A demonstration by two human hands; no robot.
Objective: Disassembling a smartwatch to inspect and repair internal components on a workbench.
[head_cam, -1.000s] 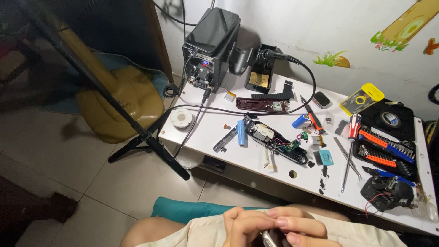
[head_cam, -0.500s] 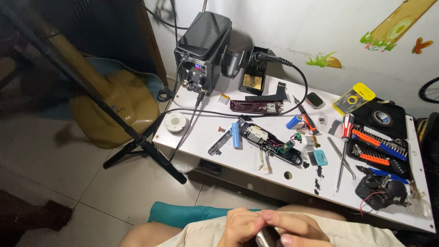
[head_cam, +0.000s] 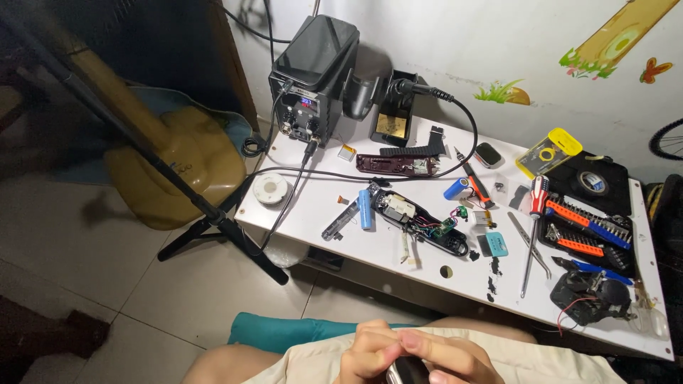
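Note:
Both hands are at the bottom edge of the head view, over my lap. My left hand [head_cam: 370,353] and my right hand [head_cam: 449,358] are closed together around a small dark object with a shiny rim [head_cam: 408,371]; most of it is hidden. On the white table [head_cam: 370,263] ahead lies an opened black device with its circuit board and wires exposed [head_cam: 420,222], a blue cylindrical battery [head_cam: 365,208] beside it.
A black soldering station [head_cam: 313,82] and iron holder [head_cam: 393,114] stand at the table's back. A screwdriver bit set [head_cam: 587,224], tweezers [head_cam: 530,256], tape roll [head_cam: 592,182] and yellow box [head_cam: 548,151] lie right. A black tripod [head_cam: 178,185] and yellow jug [head_cam: 178,163] stand left.
The view has shifted slightly, the table sitting a little further left and lower in frame. My hands stay together over my lap, fingers working on the small object.

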